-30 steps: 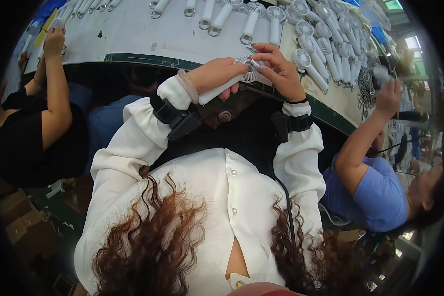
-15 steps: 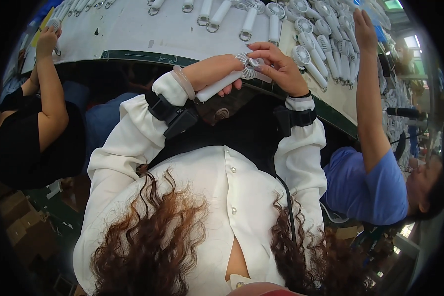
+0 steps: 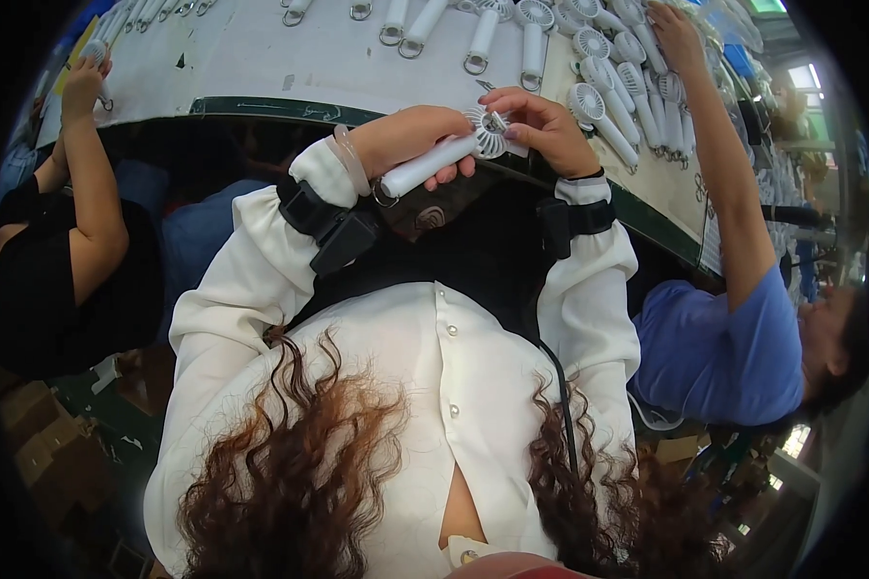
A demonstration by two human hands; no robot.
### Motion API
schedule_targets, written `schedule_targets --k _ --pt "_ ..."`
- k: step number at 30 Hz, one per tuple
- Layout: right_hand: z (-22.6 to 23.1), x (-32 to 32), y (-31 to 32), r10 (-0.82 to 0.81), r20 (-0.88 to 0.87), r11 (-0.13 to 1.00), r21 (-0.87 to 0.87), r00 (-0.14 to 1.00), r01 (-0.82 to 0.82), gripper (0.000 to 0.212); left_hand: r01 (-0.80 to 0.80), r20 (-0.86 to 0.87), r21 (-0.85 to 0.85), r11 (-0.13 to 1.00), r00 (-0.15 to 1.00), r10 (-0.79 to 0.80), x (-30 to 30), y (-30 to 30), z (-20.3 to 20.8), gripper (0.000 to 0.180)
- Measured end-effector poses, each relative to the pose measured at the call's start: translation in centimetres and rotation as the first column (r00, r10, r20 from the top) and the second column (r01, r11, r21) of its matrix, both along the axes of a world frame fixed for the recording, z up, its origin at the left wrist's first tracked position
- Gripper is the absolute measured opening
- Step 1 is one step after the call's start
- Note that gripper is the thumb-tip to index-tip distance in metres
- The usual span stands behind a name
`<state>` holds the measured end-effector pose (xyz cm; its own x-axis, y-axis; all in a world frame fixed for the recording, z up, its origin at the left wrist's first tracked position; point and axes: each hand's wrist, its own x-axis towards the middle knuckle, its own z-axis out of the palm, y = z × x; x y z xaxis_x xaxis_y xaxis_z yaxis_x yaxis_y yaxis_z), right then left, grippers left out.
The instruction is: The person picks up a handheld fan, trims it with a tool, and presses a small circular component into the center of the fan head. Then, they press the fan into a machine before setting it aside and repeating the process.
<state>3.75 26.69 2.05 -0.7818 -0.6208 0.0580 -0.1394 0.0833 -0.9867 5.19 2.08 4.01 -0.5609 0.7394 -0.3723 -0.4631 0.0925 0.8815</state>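
A white handheld fan [image 3: 430, 166] lies slantwise in my left hand [image 3: 415, 140], its round grille up at the right and its metal ring at the lower left. My left fingers are closed around the handle below the grille. At the grille, the thumb and forefinger of my right hand [image 3: 550, 130] are bent against the fan's head. A small grey part [image 3: 495, 124] shows in the middle of the grille beside my right fingers; its kind is too small to make out.
Ahead is a white worktable [image 3: 261, 63] with a dark green edge [image 3: 261, 108]. Several white fans [image 3: 608, 96] are heaped at its right, others lie in a row along the far side. Co-workers sit close on both sides: a blue sleeve [image 3: 758, 338] at right, a bare arm [image 3: 97, 193] at left.
The fan has tipped slightly in my hands and its handle shows more. The right-hand co-worker's arm has swung left, and that hand now reaches onto the heaped fans.
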Motion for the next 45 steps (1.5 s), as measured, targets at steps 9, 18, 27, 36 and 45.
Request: schedule_targets --k 9,18,27,36,45 --pt "0.1 -0.3 0.2 0.023 0.022 1.000 0.005 0.999 -0.024 0.024 0.021 -0.021 0.052 0.998 1.000 -0.020 0.1 -0.1 -0.9 0.028" --pt "-0.9 0.1 0.3 -0.005 0.122 0.993 -0.120 0.993 0.019 0.026 0.040 0.023 0.066 0.997 0.999 -0.041 0.1 0.1 -0.7 0.027" --pt "1.0 0.5 0.4 0.021 -0.031 1.000 -0.007 0.999 -0.021 0.025 0.080 -0.045 0.044 0.996 0.996 -0.078 0.2 0.1 -0.9 0.029" --pt "4.3 0.8 0.6 0.154 -0.400 0.953 0.302 0.903 -0.028 0.027 0.067 -0.156 0.045 0.997 0.986 -0.059 1.0 0.1 -0.7 0.038" --pt "4.1 0.6 1.3 0.175 -0.366 0.958 0.277 0.914 -0.072 0.025 0.105 -0.218 0.015 0.994 0.971 -0.099 1.3 0.1 -0.4 0.043"
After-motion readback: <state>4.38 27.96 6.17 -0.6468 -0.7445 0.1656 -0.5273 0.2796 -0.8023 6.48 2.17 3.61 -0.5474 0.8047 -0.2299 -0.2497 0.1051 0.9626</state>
